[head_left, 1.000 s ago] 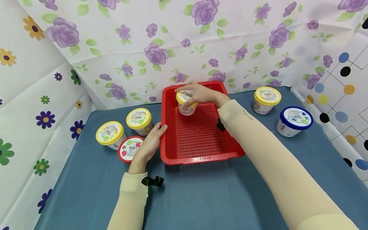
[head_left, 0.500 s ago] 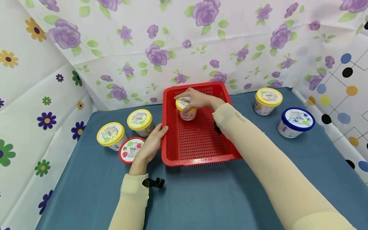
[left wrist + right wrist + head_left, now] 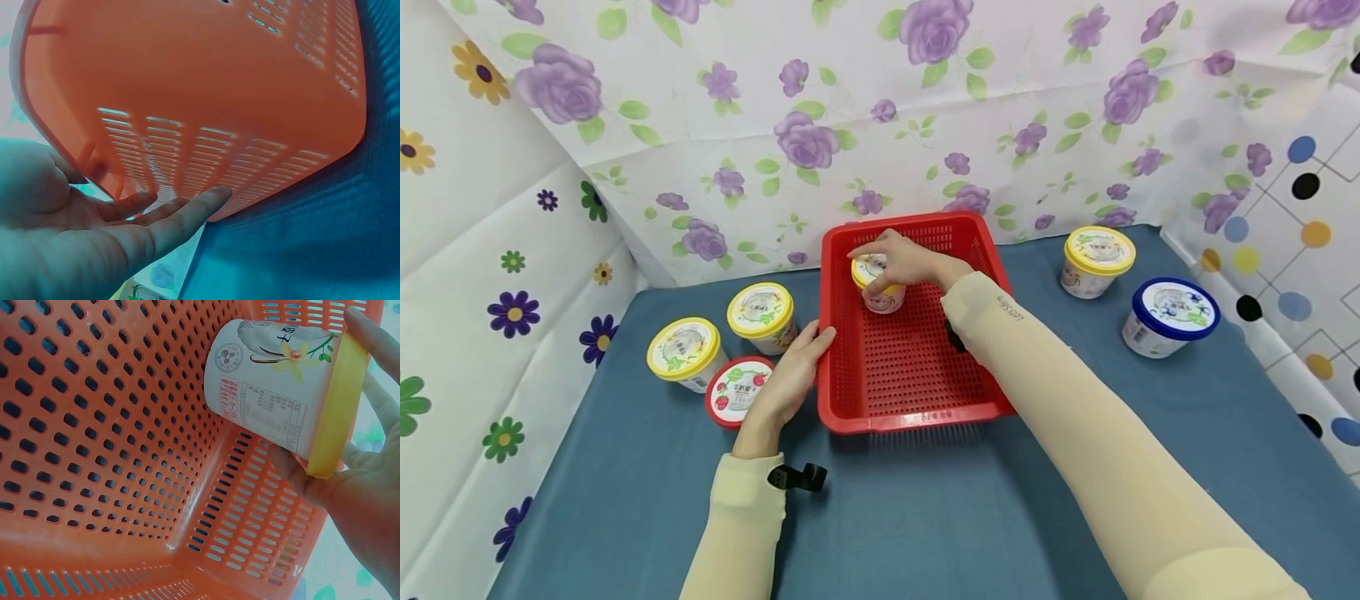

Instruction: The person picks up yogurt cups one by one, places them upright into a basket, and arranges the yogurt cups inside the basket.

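Note:
In the head view my right hand (image 3: 904,260) holds a white tub (image 3: 265,387) by its yellow lid, thumb and fingers spread around the edge. The tub is upright inside the red plastic basket (image 3: 917,417), close to its back left corner. The right wrist view shows a vanilla flower print and its base close to the perforated floor. My left hand (image 3: 793,367) grips the basket's left rim, with the thumb over the top. Its fingers (image 3: 187,219) lie along the slotted outer wall.
Left of the basket stand two yellow-lidded tubs (image 3: 685,348) (image 3: 762,310) and a red-lidded tub (image 3: 737,392), partly behind my left hand. At the right are a yellow-lidded tub (image 3: 1099,252) and a blue-lidded tub (image 3: 1172,308). A flowered sheet (image 3: 737,125) hangs behind the blue table (image 3: 910,517).
My right hand has brought the tub slightly towards me and to the left, lower inside the basket. My left hand keeps its place on the rim.

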